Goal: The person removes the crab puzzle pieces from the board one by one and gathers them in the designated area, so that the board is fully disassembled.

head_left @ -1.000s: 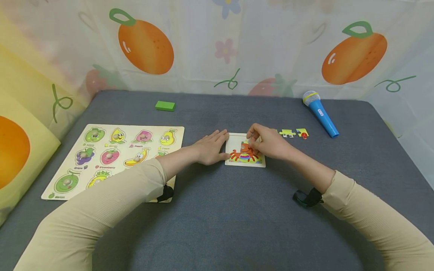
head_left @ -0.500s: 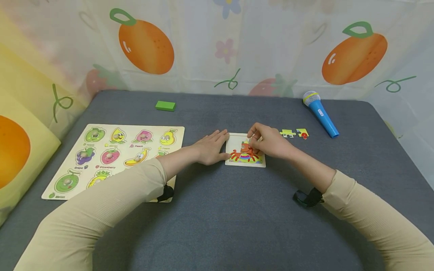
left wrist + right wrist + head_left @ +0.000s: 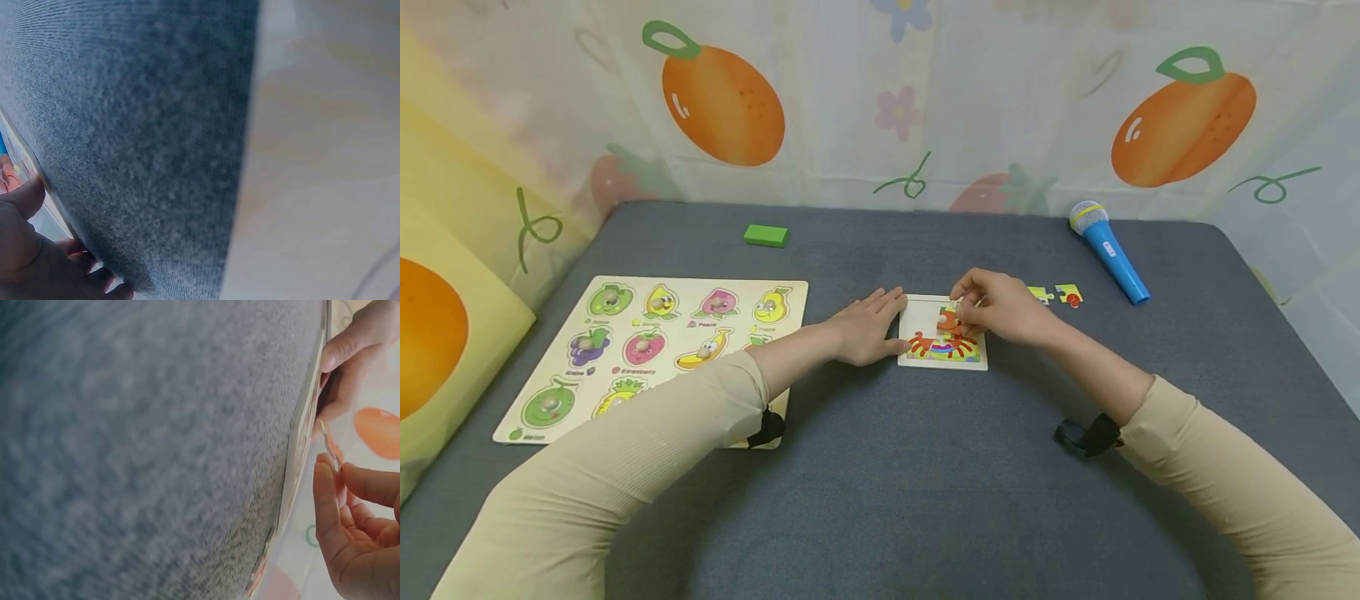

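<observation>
A small jigsaw tray with a pale frame lies on the dark table, its lower part filled by a picture of a red crab. My left hand rests flat at the tray's left edge, thumb on its lower left side. Over the tray, my right hand pinches an orange jigsaw piece between thumb and fingers. In the right wrist view this jigsaw piece is tilted and held above the tray. Yellow jigsaw pieces lie right of the right hand, one partly hidden by it.
A wooden fruit puzzle board lies at the left, partly under the left forearm. Farther back are a green block and, at the right, a blue toy microphone. A fruit-print curtain hangs behind the table.
My right hand has lifted the orange piece off the crab picture and shifted slightly up and right, covering more of the loose yellow pieces. The left hand stays put.
</observation>
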The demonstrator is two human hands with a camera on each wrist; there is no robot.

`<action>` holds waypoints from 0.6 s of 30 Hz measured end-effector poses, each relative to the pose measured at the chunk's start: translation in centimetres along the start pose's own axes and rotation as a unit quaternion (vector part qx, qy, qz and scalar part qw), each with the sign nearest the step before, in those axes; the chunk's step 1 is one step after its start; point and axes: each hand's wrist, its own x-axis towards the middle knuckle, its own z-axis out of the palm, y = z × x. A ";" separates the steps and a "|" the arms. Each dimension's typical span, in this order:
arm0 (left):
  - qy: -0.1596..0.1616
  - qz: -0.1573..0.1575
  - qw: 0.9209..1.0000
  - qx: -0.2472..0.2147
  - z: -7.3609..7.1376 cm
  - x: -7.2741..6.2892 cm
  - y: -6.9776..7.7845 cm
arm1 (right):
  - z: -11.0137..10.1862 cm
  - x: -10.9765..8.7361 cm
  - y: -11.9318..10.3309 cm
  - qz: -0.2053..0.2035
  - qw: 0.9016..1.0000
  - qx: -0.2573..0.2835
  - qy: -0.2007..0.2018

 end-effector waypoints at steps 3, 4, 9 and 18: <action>0.000 0.004 1.000 0.000 -0.1 -0.1 0.0 | -0.3 -0.2 0.0 0.001 1.000 0.011 -0.002; 0.001 0.006 1.000 0.000 -0.1 -0.2 0.0 | -0.4 -0.3 0.0 0.001 1.000 0.013 -0.001; 0.001 0.011 1.000 -0.002 -0.1 -0.2 -0.1 | -1.0 -0.6 0.1 0.002 1.000 0.006 0.009; -0.002 0.010 1.000 -0.002 -0.1 -0.1 -0.1 | -2.3 -1.0 0.7 0.002 0.999 -0.030 0.016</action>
